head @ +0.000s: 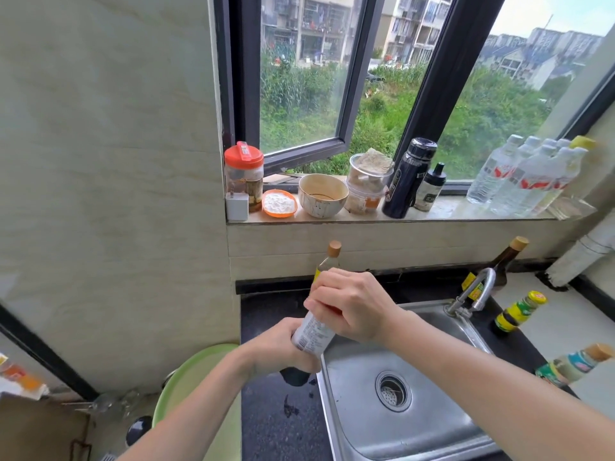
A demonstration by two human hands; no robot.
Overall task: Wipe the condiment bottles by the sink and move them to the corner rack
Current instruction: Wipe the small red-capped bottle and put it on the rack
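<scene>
- At the centre of the view, just off the sink's 9 o'clock rim, the fingers of the right hand [349, 304] curl close together round the upper body of a clear glass condiment bottle [314, 332] with a tan cap and a white printed label.
- Lower down, the left hand [279, 347] grips the bottle's bottom end, its fingers wrapped round and pressed together. A dark shape shows under this hand; I cannot tell whether it is a cloth or the bottle's base.
- The bottle is tilted, with its cap towards 12 o'clock and its base towards 7 o'clock. It is held above the black speckled countertop [276, 427].
- A stainless steel sink [432, 410] lies at 4 o'clock from the hands. A curved metal tap [476, 289] stands at its 1 o'clock corner.
- Behind the tap stands a dark sauce bottle with a tan cap [509, 257].
- Beside the sink at 3 o'clock is a green-and-yellow labelled bottle with a yellow cap [519, 312], and a colourful labelled bottle [572, 362] sits near the right edge.
- A pale green plastic basin [196, 374] sits at 8 o'clock from the hands.
- At 12 o'clock, a stone windowsill [449, 211] holds a red-lidded jar [244, 174], a cream bowl [322, 194], a black flask [407, 178] and clear water bottles [532, 174].
</scene>
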